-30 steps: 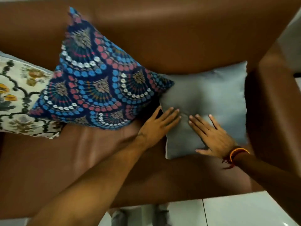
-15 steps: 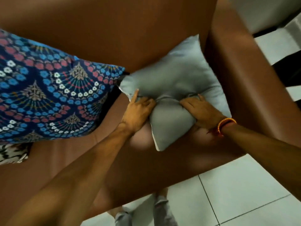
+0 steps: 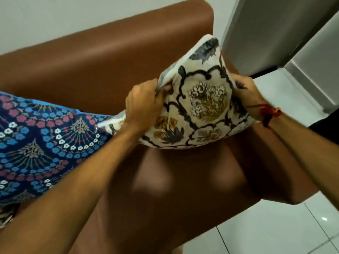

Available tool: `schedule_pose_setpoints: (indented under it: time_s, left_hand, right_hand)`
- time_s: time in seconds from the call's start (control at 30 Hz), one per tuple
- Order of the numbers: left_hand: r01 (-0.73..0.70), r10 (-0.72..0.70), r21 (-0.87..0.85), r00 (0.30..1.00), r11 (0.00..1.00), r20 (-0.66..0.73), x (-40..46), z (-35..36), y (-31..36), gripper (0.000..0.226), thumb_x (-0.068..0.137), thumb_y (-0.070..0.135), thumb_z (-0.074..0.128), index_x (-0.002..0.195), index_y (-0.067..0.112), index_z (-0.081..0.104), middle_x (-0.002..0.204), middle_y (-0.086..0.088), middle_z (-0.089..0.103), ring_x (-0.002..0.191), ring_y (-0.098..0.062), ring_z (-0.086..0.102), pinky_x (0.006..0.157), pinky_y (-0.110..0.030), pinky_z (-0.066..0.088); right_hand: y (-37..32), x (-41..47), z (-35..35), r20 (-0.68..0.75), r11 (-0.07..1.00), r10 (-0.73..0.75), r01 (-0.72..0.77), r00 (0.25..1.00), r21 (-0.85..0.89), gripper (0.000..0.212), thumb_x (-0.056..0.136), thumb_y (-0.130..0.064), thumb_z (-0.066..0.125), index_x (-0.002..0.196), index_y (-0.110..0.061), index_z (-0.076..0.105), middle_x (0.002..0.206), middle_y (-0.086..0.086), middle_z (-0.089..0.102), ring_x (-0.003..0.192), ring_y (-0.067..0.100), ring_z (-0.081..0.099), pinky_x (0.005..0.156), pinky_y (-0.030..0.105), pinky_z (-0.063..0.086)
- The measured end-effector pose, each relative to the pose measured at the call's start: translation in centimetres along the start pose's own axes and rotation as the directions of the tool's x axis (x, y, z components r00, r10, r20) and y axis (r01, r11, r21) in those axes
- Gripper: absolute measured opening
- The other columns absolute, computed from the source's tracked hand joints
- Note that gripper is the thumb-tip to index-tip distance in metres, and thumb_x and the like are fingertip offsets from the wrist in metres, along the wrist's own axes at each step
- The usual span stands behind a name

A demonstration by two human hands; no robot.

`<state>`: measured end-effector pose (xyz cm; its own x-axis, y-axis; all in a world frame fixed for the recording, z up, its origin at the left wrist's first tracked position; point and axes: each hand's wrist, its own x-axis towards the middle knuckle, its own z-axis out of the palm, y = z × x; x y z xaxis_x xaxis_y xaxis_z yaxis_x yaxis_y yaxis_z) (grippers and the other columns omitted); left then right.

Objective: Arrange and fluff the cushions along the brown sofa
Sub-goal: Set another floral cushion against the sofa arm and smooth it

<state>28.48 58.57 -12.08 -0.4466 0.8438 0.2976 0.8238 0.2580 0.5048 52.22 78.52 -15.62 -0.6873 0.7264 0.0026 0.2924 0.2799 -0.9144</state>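
Note:
I hold a cream cushion with a dark floral print (image 3: 201, 107) in the air above the right end of the brown sofa (image 3: 113, 70). My left hand (image 3: 145, 105) is shut on its left edge. My right hand (image 3: 245, 88) grips its right edge, a red thread band on the wrist. The cushion's grey back shows along its upper left edge. A blue patterned cushion (image 3: 40, 143) leans on the sofa to the left, partly behind my left forearm.
The sofa's right armrest (image 3: 271, 173) lies under my right forearm. White floor tiles (image 3: 275, 231) spread at the lower right. A grey panel (image 3: 271, 33) stands against the white wall behind the sofa's right end. The edge of another patterned cushion (image 3: 5, 215) peeks in at the far left.
Both hands squeezed the grey cushion on the seat, then lifted it and turned it over; its cream floral side now faces me. The view swung right and up.

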Motion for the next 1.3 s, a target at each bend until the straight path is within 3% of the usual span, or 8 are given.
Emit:
schedule_pose_setpoints:
  time_s: [0.13, 0.27, 0.4, 0.5, 0.6, 0.8, 1.13, 1.3]
  left_hand:
    - [0.121, -0.137, 0.182, 0.988, 0.976, 0.077, 5.7, 1.9, 0.5, 0.049, 0.104, 0.056, 0.044, 0.095, 0.012, 0.064, 0.092, -0.013, 0.068, 0.083, -0.036, 0.065, 0.073, -0.045, 0.056]
    - [0.166, -0.171, 0.234, 0.985, 0.958, 0.004, 8.8, 3.4, -0.1, 0.048, 0.107, 0.049, 0.041, 0.112, 0.008, 0.064, 0.109, -0.022, 0.069, 0.100, -0.044, 0.064, 0.080, -0.049, 0.051]
    - [0.232, -0.221, 0.209, 0.973, 0.950, -0.071, 9.5, 4.2, -0.7, 0.047, 0.107, 0.048, 0.037, 0.110, 0.009, 0.063, 0.106, -0.015, 0.069, 0.098, -0.037, 0.065, 0.081, -0.046, 0.052]
    - [0.281, -0.264, 0.219, 0.959, 0.934, -0.101, 8.6, 4.6, -1.7, 0.048, 0.107, 0.049, 0.035, 0.109, 0.009, 0.061, 0.105, -0.014, 0.068, 0.096, -0.037, 0.065, 0.076, -0.043, 0.050]
    - [0.336, -0.314, 0.259, 0.941, 0.905, -0.123, 7.6, 4.8, -2.4, 0.048, 0.108, 0.047, 0.035, 0.113, 0.008, 0.061, 0.111, -0.015, 0.067, 0.102, -0.037, 0.064, 0.078, -0.045, 0.049]
    - [0.213, -0.193, 0.106, 0.966, 0.971, -0.173, 6.4, 4.4, -3.4, 0.041, 0.108, 0.048, 0.033, 0.109, 0.015, 0.058, 0.107, -0.003, 0.061, 0.098, -0.021, 0.056, 0.089, -0.047, 0.052]
    - [-0.344, 0.346, 0.505, 0.933, 0.792, 0.093, -0.9, 6.5, -4.7, 0.065, 0.104, 0.061, 0.033, 0.161, 0.032, 0.018, 0.169, -0.009, 0.021, 0.155, -0.030, 0.020, 0.117, -0.069, 0.020]
    - [-0.089, 0.123, 0.458, 0.991, 0.885, -0.045, -1.1, 6.9, -5.2, 0.069, 0.106, 0.058, 0.028, 0.162, 0.020, 0.015, 0.170, -0.005, 0.016, 0.157, -0.025, 0.015, 0.118, -0.070, 0.018]
  right_hand:
    - [0.6, 2.4, 0.9, -0.095, 0.988, 0.151, -0.146, 0.984, 0.055, 0.033, 0.098, -0.018, 0.052, 0.121, -0.019, 0.075, 0.127, 0.006, 0.074, 0.123, 0.028, 0.066, 0.112, 0.056, 0.049]
    - [1.1, 3.7, 1.5, -0.244, 0.954, 0.256, -0.286, 0.935, -0.094, 0.032, 0.096, -0.033, 0.038, 0.101, -0.028, 0.069, 0.117, 0.009, 0.070, 0.115, 0.027, 0.062, 0.107, 0.045, 0.048]
    - [5.5, 1.3, 2.7, -0.185, 0.807, 0.588, -0.586, 0.787, 0.073, 0.047, 0.111, -0.022, 0.041, 0.150, 0.002, 0.046, 0.156, 0.022, 0.049, 0.141, 0.033, 0.050, 0.091, 0.022, 0.051]
    - [3.3, 1.5, 5.5, -0.361, 0.967, 0.168, -0.224, 0.917, -0.119, 0.062, 0.104, -0.055, 0.041, 0.138, -0.005, 0.052, 0.140, 0.021, 0.056, 0.125, 0.041, 0.053, 0.095, 0.046, 0.048]
    - [0.4, 2.1, 8.3, -0.343, 0.918, -0.155, 0.007, 0.926, -0.397, 0.063, 0.106, -0.062, 0.028, 0.161, -0.032, 0.025, 0.156, -0.005, 0.049, 0.135, 0.023, 0.053, 0.101, 0.044, 0.038]
    - [-0.5, 3.3, 8.4, -0.370, 0.890, -0.094, -0.088, 0.924, -0.448, 0.064, 0.109, -0.052, 0.029, 0.166, -0.025, 0.016, 0.162, -0.001, 0.044, 0.139, 0.026, 0.050, 0.110, 0.056, 0.038]
    - [0.8, 1.3, 10.2, -0.329, 0.757, -0.049, -0.180, 0.943, -0.628, 0.073, 0.106, -0.061, 0.017, 0.167, -0.024, 0.002, 0.177, -0.003, 0.005, 0.163, 0.031, 0.009, 0.125, 0.072, 0.010]
    - [0.3, 0.1, 12.3, -0.203, 0.619, -0.338, 0.054, 0.919, -0.784, 0.067, 0.109, -0.055, 0.018, 0.166, -0.021, 0.010, 0.175, 0.006, 0.012, 0.162, 0.032, 0.011, 0.126, 0.068, 0.009]
